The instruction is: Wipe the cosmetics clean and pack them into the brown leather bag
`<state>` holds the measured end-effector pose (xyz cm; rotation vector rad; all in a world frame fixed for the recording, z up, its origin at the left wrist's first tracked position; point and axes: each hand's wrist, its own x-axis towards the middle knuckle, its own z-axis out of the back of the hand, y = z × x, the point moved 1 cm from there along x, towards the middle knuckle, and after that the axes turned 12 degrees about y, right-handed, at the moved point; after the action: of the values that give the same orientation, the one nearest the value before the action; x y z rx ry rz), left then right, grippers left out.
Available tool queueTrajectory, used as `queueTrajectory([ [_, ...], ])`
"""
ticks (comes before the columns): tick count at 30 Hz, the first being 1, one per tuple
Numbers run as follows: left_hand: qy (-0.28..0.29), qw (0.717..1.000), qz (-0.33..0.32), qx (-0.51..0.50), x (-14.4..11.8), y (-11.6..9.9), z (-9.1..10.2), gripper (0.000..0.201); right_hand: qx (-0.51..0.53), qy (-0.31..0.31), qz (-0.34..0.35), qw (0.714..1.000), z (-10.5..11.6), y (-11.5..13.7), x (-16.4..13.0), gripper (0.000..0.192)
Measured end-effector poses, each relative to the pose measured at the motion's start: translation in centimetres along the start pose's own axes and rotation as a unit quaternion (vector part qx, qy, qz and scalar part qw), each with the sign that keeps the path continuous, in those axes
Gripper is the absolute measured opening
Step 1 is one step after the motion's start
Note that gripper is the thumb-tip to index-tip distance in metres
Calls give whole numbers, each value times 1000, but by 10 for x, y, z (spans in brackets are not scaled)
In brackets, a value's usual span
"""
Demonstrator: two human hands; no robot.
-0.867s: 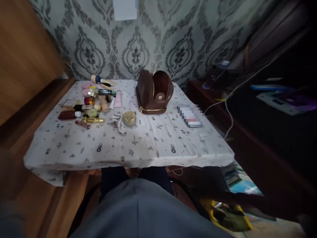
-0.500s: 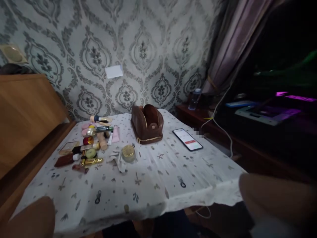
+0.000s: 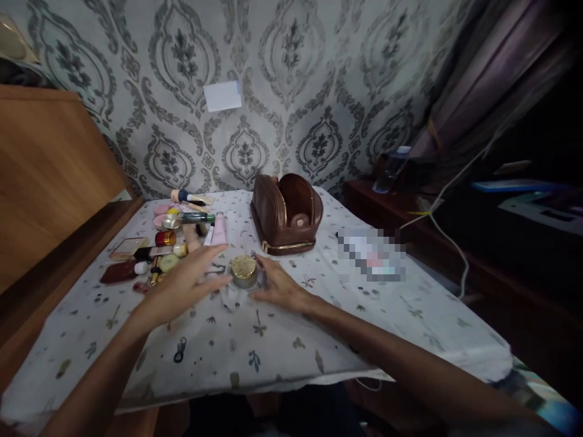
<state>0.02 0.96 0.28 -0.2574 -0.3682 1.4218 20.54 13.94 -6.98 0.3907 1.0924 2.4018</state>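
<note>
A round jar (image 3: 245, 270) with a gold lid stands near the middle of the patterned white tablecloth (image 3: 282, 334). Just left of it, my left hand (image 3: 186, 282) is open, thumb and fingers apart. My right hand (image 3: 280, 285) reaches in from the other side, its fingers spread around the jar's right edge; whether they touch it I cannot tell. A crumpled white tissue (image 3: 230, 300) lies by the jar, partly hidden. Behind the jar sits a brown zip-up cosmetic bag (image 3: 286, 218), its top open.
Several cosmetics lie to the left, among them a pink tube (image 3: 219, 229), a red-and-gold jar (image 3: 165, 238) and a dark red bottle (image 3: 117, 272). A blurred-out phone (image 3: 371, 255) lies on the right. A wooden panel (image 3: 54, 158) borders the left side; a plastic bottle (image 3: 392, 170) stands beyond the table.
Both hands have come forward from the table's near corners to either side of the gold-lidded jar. The camera view has shifted. The bag stays where it was.
</note>
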Motion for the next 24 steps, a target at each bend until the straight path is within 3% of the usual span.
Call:
queueTrajectory([
  [3, 61, 996, 23, 59, 9, 13, -38, 63, -51, 12, -2, 999, -15, -13, 17, 93],
  [6, 58, 997, 6, 56, 10, 29, -59, 35, -40, 6, 20, 999, -16, -12, 22, 77],
  [9, 1, 1000, 15, 21, 9, 33, -49, 33, -25, -12, 19, 999, -13, -8, 21, 73],
  [12, -71, 997, 14, 9, 15, 16, -31, 35, -23, -22, 11, 999, -13, -5, 20, 72],
  [14, -57, 998, -36, 0, 25, -4, -29, 33, -21, -20, 30, 999, -13, -4, 21, 63],
  [16, 0, 996, -94, 3, 37, -21, -37, 30, -20, -22, 47, 998, -13, -4, 21, 50],
  [18, 23, 993, -112, 10, 48, -29, -46, 31, -13, -27, 34, 999, -12, -4, 21, 41],
  [24, -17, 999, -9, -42, 61, -4, -50, 39, -9, -25, 15, 1000, -10, -5, 19, 63],
])
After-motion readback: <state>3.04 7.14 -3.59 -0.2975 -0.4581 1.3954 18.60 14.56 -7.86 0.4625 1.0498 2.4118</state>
